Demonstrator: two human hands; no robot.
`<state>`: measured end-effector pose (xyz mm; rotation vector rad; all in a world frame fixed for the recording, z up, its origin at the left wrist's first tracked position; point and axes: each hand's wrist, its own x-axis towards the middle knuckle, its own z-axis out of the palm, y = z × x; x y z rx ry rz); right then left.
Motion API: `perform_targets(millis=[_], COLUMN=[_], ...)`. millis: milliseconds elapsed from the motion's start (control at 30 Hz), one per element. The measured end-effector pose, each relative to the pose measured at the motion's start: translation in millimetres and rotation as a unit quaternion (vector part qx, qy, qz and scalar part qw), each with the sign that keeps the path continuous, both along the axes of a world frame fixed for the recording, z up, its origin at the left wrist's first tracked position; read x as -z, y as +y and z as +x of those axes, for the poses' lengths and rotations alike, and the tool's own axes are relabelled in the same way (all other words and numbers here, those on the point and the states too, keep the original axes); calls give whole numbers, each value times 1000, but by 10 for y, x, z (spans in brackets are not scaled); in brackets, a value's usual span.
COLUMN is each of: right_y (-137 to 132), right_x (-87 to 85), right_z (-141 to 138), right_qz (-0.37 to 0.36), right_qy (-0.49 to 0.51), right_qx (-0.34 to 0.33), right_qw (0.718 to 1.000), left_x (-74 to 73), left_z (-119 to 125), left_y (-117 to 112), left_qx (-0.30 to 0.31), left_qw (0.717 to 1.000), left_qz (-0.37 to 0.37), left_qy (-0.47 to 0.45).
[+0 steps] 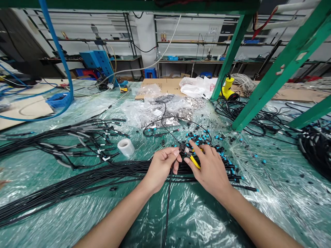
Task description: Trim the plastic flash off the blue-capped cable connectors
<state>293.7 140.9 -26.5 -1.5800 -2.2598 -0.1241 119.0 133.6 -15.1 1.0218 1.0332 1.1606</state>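
My left hand (161, 167) is closed in a pinch on a black cable (168, 203), whose length hangs down toward me over the table edge side. In my right hand (212, 168) are yellow-handled pliers (194, 162), their metal jaws close to the fingertips of my left hand. Whether the jaws touch the cable is too small to tell. Beneath both hands runs a thick bundle of black cables (108, 177), their ends pointing right. Just beyond my right hand lies a scatter of small black and blue connector pieces (199, 137).
A roll of clear tape (126, 147) stands left of my hands. More cables with grey sleeves (77, 137) lie farther left. Clear bags of metal parts (165, 115) are ahead. Green frame legs (281, 65) rise at right, near coiled black cables (317, 148). Clear plastic sheeting covers the table.
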Motion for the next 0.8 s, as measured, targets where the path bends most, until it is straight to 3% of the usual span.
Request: perform_targets(millis=[400, 667, 800], right_y=[-12, 51, 83], right_x=[-127, -35, -29], right_z=[49, 55, 74], right_qz=[-123, 15, 42], right_qy=[60, -23, -47], right_qx=[-21, -20, -16], right_qw=[990, 999, 998], left_x=[61, 13, -10], left_z=[-49, -50, -50], left_y=[35, 45, 41], left_qx=[-1, -17, -19], left_qw=[999, 999, 996], left_qz=[10, -16, -33], left_qy=[42, 43, 77])
